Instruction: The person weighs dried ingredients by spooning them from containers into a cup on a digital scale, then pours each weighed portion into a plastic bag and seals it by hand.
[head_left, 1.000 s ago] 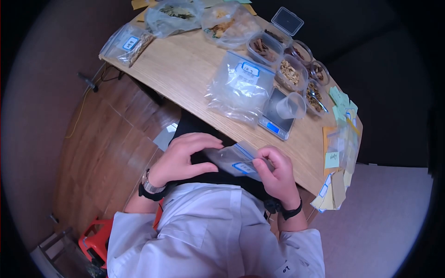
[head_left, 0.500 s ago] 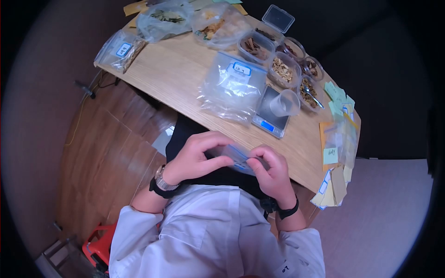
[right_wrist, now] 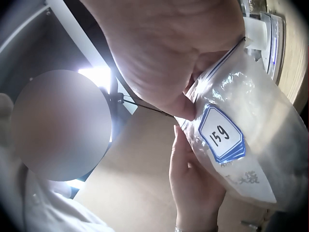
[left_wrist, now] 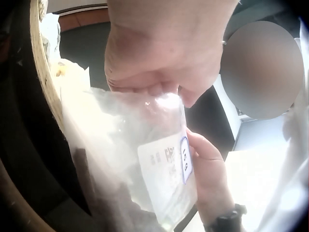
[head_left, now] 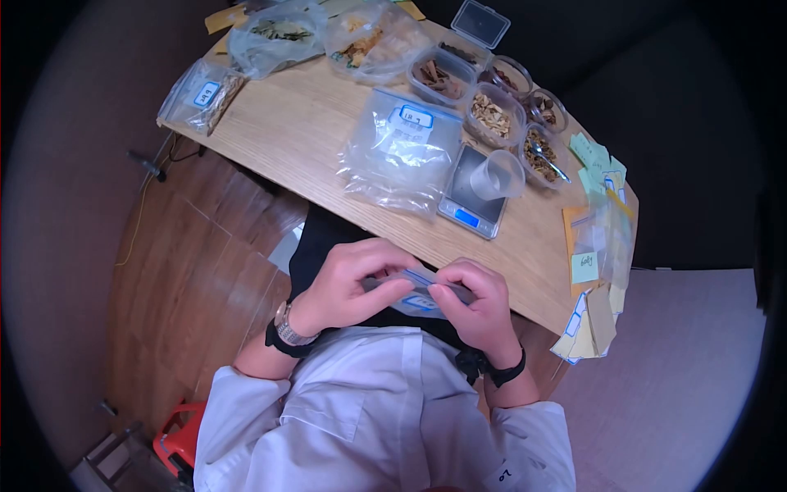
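A clear zip bag is held up in front of the shirt, below the table's near edge. Its blue-edged label reads 15g, and brownish shapes show through the lower plastic in the left wrist view. My left hand pinches the zip edge on one side, thumb nearest the body. On the other side my right hand pinches the same edge between thumb and curled fingers. Between the two thumbs a short stretch of blue zip strip shows. Part of the bag is hidden behind the fingers.
On the table lie a stack of clear bags and a scale with a plastic cup. Tubs of dried pieces stand behind. Filled bags sit at the far left, paper labels at the right edge.
My left hand has moved right, closed its thumb and fingers, and come to the zip edge near my right hand. The table has shifted slightly left in the head view.
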Demonstrator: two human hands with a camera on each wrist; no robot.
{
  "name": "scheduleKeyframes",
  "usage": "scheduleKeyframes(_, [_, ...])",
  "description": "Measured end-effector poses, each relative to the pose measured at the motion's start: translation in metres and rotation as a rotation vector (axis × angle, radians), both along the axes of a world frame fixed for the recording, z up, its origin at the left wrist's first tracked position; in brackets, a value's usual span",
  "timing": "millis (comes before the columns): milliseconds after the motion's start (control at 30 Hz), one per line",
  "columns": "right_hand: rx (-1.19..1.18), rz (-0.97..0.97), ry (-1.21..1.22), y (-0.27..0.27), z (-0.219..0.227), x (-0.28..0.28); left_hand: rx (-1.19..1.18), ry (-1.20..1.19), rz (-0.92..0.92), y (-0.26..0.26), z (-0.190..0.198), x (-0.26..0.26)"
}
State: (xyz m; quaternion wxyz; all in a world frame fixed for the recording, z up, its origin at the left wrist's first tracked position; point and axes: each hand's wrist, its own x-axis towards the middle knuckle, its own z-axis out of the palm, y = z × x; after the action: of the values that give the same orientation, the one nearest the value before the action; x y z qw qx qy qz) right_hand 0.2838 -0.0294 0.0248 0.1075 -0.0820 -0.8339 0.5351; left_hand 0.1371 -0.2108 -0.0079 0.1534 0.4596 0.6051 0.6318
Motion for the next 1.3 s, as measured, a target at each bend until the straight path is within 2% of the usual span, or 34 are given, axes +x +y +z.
scheduleKeyframes(267, [0.000,0.013,0.028,-0.011,0.002,-0.007,-0.017,0.028,0.092,-0.003,0.002,0.001])
scheduleKeyframes(633, [0.031,0.003,0.098,-0.013,-0.007,-0.011,0.029,0.079,0.052,-0.001,-0.002,0.003])
scheduleKeyframes(833, [0.063,0.060,0.075,-0.010,-0.008,-0.011,0.024,0.095,0.028,-0.003,-0.004,0.004])
scheduleKeyframes(1033, [0.054,0.007,0.098,-0.018,-0.003,-0.016,0.012,0.128,0.035,-0.002,-0.004,0.006])
scheduleKeyframes(1100, [0.125,0.063,0.089,-0.014,-0.005,-0.013,0.022,0.167,0.040,-0.004,-0.003,0.005])
scheduleKeyframes(1200, [0.184,0.091,0.119,-0.013,-0.001,-0.013,-0.034,0.198,0.001,-0.008,0.002,0.004])
scheduleKeyframes(1267, [0.193,0.127,0.121,-0.012,0.000,-0.012,-0.138,0.160,-0.129,-0.010,0.011,-0.001])
scheduleKeyframes(1300, [0.204,0.163,0.122,-0.013,0.000,-0.012,-0.145,0.167,-0.122,-0.011,0.015,-0.005])
